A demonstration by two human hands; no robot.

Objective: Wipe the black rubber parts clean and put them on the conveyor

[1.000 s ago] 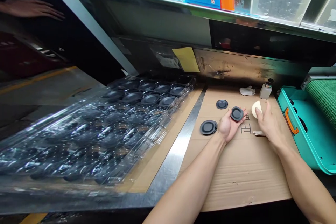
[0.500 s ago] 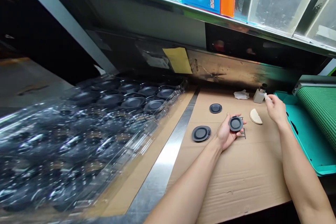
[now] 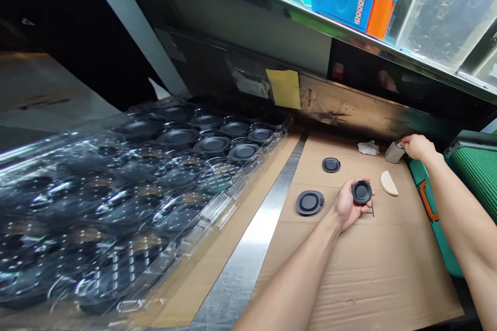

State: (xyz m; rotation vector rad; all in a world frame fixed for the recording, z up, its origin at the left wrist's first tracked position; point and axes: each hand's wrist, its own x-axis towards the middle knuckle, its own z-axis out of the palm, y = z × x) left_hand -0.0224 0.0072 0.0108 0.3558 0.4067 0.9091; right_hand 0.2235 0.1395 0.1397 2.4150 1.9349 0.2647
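Observation:
My left hand (image 3: 347,206) is curled round a small black round rubber part (image 3: 361,192), held palm-up over the cardboard sheet (image 3: 349,264). My right hand (image 3: 417,146) is stretched out to the back right, with its fingers closed on the top of a small white bottle (image 3: 394,151) standing by the back wall. Two more black round parts lie on the cardboard: a larger one (image 3: 309,202) to the left of my left hand and a smaller one (image 3: 331,164) behind it. A cream half-round pad (image 3: 388,183) lies between my hands.
Clear plastic trays (image 3: 128,186) holding several black round parts fill the left side. A metal strip (image 3: 248,248) divides them from the cardboard. A teal bin (image 3: 430,201) and a green ribbed belt (image 3: 477,170) stand at the right. A crumpled white wipe (image 3: 368,148) lies at the back. A shelf above carries blue and orange boxes (image 3: 351,0).
My right hand left the cream pad on the cardboard and moved back and right to the small bottle. My left hand kept the black part. The view swung a little to the left.

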